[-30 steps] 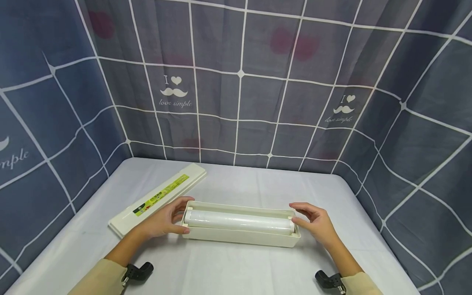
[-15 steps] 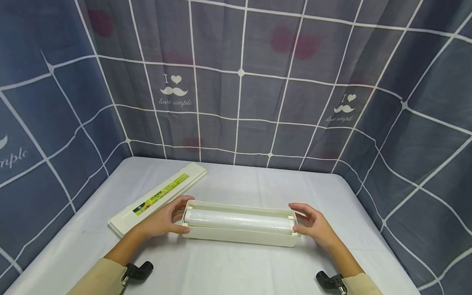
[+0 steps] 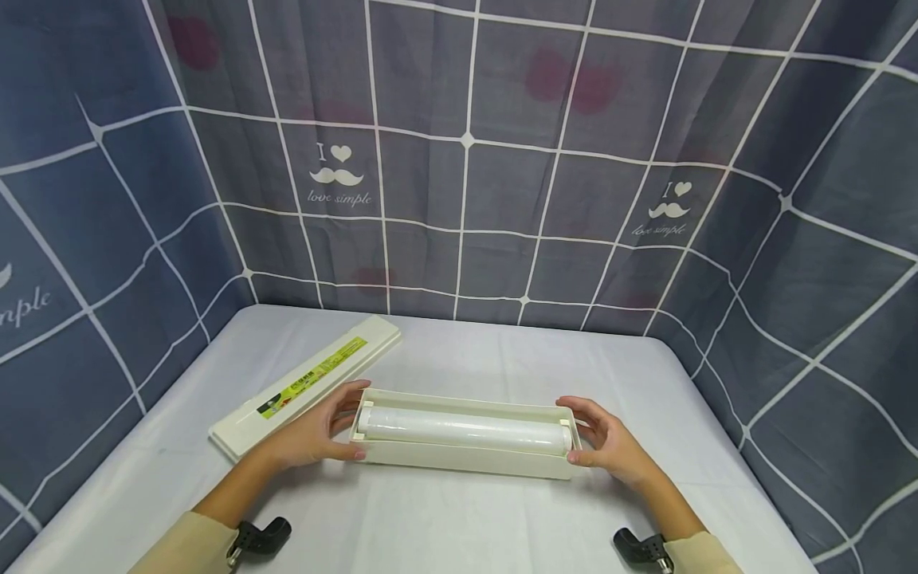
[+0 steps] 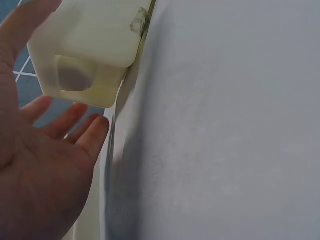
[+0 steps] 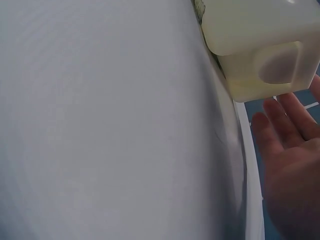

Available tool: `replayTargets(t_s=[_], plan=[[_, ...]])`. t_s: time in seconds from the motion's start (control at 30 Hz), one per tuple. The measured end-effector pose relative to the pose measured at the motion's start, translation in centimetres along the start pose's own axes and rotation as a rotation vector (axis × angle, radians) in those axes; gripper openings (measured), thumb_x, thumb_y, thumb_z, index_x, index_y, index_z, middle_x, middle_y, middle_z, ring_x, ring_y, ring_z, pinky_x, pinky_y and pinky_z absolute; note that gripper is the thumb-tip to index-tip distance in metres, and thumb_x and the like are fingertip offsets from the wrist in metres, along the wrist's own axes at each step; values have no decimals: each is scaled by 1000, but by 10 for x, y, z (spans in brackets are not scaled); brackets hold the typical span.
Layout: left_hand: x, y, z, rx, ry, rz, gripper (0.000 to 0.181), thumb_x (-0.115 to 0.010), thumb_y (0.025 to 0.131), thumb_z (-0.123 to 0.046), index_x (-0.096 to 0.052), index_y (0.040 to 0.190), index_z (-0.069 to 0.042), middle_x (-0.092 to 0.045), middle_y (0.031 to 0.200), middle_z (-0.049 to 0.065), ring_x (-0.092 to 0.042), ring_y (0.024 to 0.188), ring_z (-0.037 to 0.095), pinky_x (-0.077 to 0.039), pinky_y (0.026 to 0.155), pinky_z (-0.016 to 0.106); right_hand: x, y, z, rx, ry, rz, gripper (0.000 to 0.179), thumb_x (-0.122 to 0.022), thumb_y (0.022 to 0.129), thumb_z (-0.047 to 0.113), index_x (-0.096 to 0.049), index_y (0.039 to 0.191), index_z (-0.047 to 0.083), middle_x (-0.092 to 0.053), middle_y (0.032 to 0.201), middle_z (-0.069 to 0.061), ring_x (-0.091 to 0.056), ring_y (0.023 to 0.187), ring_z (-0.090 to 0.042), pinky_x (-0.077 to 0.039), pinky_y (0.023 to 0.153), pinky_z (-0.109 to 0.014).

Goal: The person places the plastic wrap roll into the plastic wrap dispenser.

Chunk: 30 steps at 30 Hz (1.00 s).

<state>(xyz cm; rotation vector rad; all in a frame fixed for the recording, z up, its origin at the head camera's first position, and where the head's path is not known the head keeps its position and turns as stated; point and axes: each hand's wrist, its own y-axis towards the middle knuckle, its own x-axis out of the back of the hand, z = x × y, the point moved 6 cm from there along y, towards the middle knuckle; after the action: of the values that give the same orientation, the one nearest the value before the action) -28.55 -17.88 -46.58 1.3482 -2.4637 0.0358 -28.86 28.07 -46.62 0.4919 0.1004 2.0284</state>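
Observation:
A long cream plastic box [image 3: 459,457] sits on the table without its lid, and a roll of clear plastic film [image 3: 466,429] lies inside it. My left hand [image 3: 311,434] holds the box's left end, thumb at the front corner and fingers round the back. At the right end my right hand [image 3: 615,446] grips in the same way, its thumb on the front corner. Each wrist view shows one end wall of the box, the left end [image 4: 82,80] and the right end [image 5: 272,70], with a rounded recess and the fingers beside it.
Behind my left hand, the cream lid [image 3: 310,383] with a green and yellow label lies slanted on the white-covered table [image 3: 459,526]. Dark blue checked curtains [image 3: 423,183] stand round the back and sides. Both wrists carry black camera mounts [image 3: 264,536].
My right thumb has come down from the box's upper rim to its front corner. The box has shifted very slightly left with both hands.

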Motion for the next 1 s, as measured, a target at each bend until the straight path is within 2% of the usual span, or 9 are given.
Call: replayTargets(t_s=[0.07, 0.2, 0.4, 0.47, 0.6, 0.67, 0.83, 1.0], plan=[[1, -3, 0, -12, 19, -19, 107, -88, 76, -2, -20, 159, -5, -33, 158, 29, -29, 148, 52, -36, 113, 10, -1, 0, -1, -24, -6, 4, 86, -82, 76, -6, -38, 149, -10, -43, 145, -39, -57, 131, -17, -45, 110, -16], [5, -10, 2, -21, 72, -62, 106, -89, 77, -6, -23, 159, -5, -34, 157, 29, -31, 147, 52, -35, 115, 11, -3, -1, -3, -59, -11, 11, 92, -85, 74, -6, -34, 151, -10, -45, 145, -36, -57, 129, -11, -45, 109, -15], [11, -21, -1, -24, 119, -142, 103, -91, 76, -14, -28, 157, -5, -32, 158, 30, -35, 146, 48, -36, 113, 11, -4, -1, -4, -85, -15, 10, 96, -86, 73, -5, -33, 153, -8, -47, 145, -32, -58, 129, -12, -46, 108, -15], [13, -25, -3, -31, 127, -164, 100, -91, 76, -14, -31, 156, -6, -33, 157, 30, -39, 147, 35, -37, 114, 11, -4, -2, -4, -92, -14, 11, 96, -86, 74, -4, -33, 153, -7, -47, 146, -32, -58, 129, -12, -46, 108, -14], [17, -33, -7, -48, 144, -201, 95, -90, 78, -14, -34, 154, -8, -35, 155, 31, -42, 138, -3, -38, 113, 11, -5, -2, -4, -103, -8, 14, 95, -86, 75, -2, -32, 153, -8, -47, 146, -32, -57, 129, -10, -45, 108, -13], [19, -36, -10, -67, 158, -228, 92, -89, 79, -13, -35, 153, -7, -37, 153, 31, -41, 134, -11, -38, 112, 10, -5, -2, -4, -111, -6, 16, 96, -86, 75, -1, -32, 153, -8, -47, 146, -32, -57, 128, -8, -44, 108, -13], [27, -47, -17, -122, 196, -303, 89, -88, 79, -8, -36, 150, 1, -39, 151, 31, -42, 136, -8, -38, 110, 7, -5, -2, -4, -131, -2, 18, 96, -86, 75, 0, -32, 153, -8, -47, 146, -32, -57, 127, -6, -44, 107, -12], [34, -59, -20, -109, 228, -346, 90, -88, 79, -8, -35, 151, 4, -39, 150, 30, -42, 136, -9, -38, 110, 6, -5, -1, -5, -129, 11, 27, 95, -86, 75, -1, -32, 153, -9, -46, 146, -33, -57, 126, -6, -46, 106, -14]])
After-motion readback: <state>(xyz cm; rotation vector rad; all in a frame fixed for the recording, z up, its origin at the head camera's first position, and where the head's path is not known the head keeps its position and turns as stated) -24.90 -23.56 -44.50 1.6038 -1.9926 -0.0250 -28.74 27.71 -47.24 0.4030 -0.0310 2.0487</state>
